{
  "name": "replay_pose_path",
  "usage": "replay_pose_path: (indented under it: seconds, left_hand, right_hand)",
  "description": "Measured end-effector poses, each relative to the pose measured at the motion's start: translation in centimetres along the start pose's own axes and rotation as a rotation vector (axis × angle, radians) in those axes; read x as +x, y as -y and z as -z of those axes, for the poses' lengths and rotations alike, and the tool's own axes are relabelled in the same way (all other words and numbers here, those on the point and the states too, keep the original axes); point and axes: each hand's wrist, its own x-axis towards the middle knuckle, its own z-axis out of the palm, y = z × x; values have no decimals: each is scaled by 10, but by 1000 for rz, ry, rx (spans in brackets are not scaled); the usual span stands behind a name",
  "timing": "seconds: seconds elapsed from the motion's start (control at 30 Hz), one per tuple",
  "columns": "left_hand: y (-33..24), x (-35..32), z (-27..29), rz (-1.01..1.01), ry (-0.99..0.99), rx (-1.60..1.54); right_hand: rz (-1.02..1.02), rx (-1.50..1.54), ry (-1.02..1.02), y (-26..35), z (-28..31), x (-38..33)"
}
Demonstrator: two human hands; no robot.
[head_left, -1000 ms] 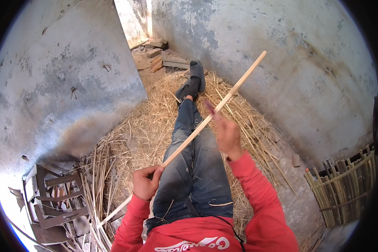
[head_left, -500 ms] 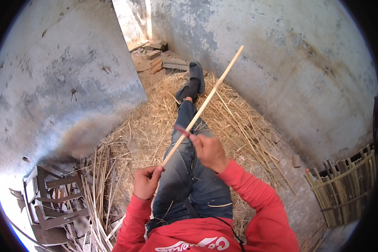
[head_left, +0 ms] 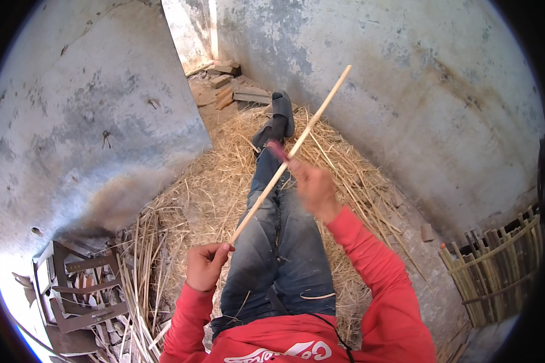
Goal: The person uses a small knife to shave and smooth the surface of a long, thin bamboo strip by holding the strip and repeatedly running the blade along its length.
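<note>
Bamboo stick (head_left: 287,156) slanting above the lap, near end within left hand (head_left: 204,266) fingers, blurred right hand (head_left: 312,189) clenched midway.

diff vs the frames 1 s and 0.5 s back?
The right hand slid down the bamboo stick toward the body, now blurred mid-stroke with a pinkish tool. The stick's far tip swung left and steeper, and the near end drew up into the left hand. Left hand's grip, legs and straw unchanged.
</note>
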Motion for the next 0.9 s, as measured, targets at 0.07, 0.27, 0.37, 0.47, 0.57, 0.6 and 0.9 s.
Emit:
replay_pose_path:
  seconds: [0.07, 0.27, 0.37, 0.47, 0.57, 0.6, 0.9]
  left_hand:
    - [7, 8, -7, 2, 20, -29]
    - [27, 14, 6, 117, 163, -172]
    - [29, 11, 17, 217, 236, -275]
    - [25, 10, 22, 263, 308, -319]
    - [22, 10, 20, 287, 345, -371]
    - [22, 11, 17, 297, 352, -416]
    - [29, 20, 14, 267, 296, -356]
  right_hand:
    - [88, -18, 153, 6, -24, -39]
    - [80, 113, 165, 22, -28, -45]
    - [-97, 24, 2, 11, 16, 7]
    - [-19, -82, -105, -13, 30, 35]
    - [28, -96, -15, -11, 15, 29]
    - [30, -95, 47, -6, 5, 18]
    - [108, 24, 136, 20, -28, -37]
